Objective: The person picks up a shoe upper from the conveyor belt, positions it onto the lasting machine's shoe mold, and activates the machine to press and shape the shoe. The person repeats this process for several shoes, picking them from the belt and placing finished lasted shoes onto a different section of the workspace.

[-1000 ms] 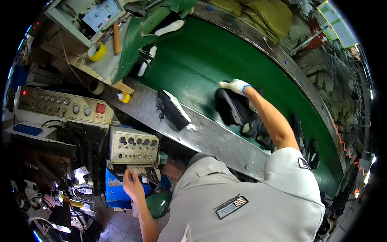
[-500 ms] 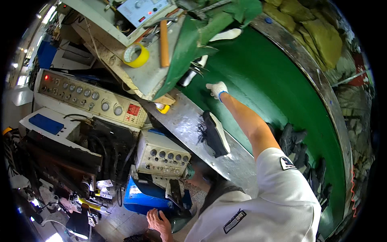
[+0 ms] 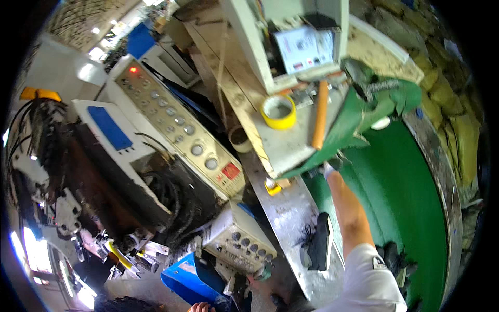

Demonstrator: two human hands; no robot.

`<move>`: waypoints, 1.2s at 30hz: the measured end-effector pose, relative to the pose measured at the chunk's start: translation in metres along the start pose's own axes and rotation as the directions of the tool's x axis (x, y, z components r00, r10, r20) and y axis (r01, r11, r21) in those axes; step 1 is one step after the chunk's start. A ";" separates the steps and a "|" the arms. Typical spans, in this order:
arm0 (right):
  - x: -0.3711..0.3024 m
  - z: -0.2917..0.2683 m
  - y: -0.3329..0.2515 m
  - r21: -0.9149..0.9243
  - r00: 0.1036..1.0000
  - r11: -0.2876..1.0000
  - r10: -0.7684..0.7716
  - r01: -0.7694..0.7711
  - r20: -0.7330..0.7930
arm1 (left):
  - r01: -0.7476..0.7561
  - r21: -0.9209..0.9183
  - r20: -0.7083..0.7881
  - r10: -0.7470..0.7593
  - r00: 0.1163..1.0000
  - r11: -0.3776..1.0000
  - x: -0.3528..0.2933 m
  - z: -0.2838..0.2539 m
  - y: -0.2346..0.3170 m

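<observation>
Right arm at full stretch over the green belt (image 3: pixel 403 177), and take the yellow tape roll (image 3: pixel 266 115) as the marker: below and right of it is the right hand (image 3: pixel 327 169), just a pale cuff showing at the edge of the green cloth flap (image 3: pixel 384 99). The fingers? Cannot tell; they're out of sight beyond the wrist. Right beside them, also below right of the roll, a dark laced shoe (image 3: pixel 339 161), mostly covered and blurred; contact can't be made out. So it looks like a reach, and a sure hold in there would call for fingers under the flap, clear of the laces.

Far below and left of the roll, the left hand (image 3: pixel 200 308) shows only bent fingers by the blue guard (image 3: pixel 189 278); no telling if they grip anything.

Well below the roll, a little right, a black sneaker (image 3: pixel 318 244) with a white sole lies on the metal ledge (image 3: pixel 275 208), just left of the forearm. More dark shoes (image 3: pixel 397 260) heap up farther down and right.

In the way? That flap, right of the roll, screens the hand. Close by, just right of the roll, lies an orange-handled hammer (image 3: pixel 320 114); left of it slants a knobbed control panel (image 3: pixel 179 125).
</observation>
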State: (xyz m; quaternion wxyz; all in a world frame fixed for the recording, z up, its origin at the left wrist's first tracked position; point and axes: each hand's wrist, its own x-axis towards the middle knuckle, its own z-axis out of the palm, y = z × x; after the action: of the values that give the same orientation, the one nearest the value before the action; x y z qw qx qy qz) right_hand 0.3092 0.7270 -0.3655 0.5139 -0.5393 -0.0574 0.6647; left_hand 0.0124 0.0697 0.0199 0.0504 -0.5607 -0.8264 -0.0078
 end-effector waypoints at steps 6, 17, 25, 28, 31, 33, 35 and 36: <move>-0.213 -0.018 0.005 0.210 0.782 0.868 0.270 -0.451 0.562 | 0.080 -0.041 -0.032 -0.082 0.996 0.996 -0.045 -0.006 -0.010; -0.537 -0.054 0.094 -0.048 0.497 0.714 0.533 -0.699 0.685 | 0.391 -0.913 0.407 -0.273 0.872 -0.115 0.012 0.023 -0.033; -0.697 0.080 0.127 -0.485 0.480 0.833 0.551 -0.266 0.682 | 0.293 -0.866 0.405 -0.223 0.887 -0.406 0.056 -0.018 -0.129; -0.683 0.086 0.172 -0.511 0.427 0.826 0.561 -0.236 0.710 | 0.253 -0.865 0.396 -0.280 0.875 -0.432 0.037 -0.003 -0.175; -0.714 0.108 0.178 -0.502 0.461 0.850 0.515 -0.162 0.723 | 0.210 -0.883 0.371 -0.350 0.860 -0.419 0.034 -0.006 -0.194; -0.710 0.119 0.197 -0.543 0.524 0.839 0.453 0.022 0.721 | 0.225 -0.891 0.381 -0.381 0.842 -0.394 0.037 -0.003 -0.208; -0.707 0.133 0.214 -0.528 0.505 0.849 0.442 0.031 0.741 | 0.195 -0.893 0.375 -0.434 0.819 -0.405 0.040 -0.007 -0.218; -0.707 0.138 0.221 -0.532 0.509 0.847 0.458 -0.001 0.729 | 0.181 -0.894 0.374 -0.460 0.806 -0.409 0.042 -0.001 -0.226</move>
State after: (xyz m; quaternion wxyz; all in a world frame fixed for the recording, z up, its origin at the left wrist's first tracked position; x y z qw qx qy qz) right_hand -0.0131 0.1632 0.0173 0.1808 -0.2648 -0.3781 0.8685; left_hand -0.2124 0.0250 0.0345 -0.3418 -0.0924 -0.6001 -0.7173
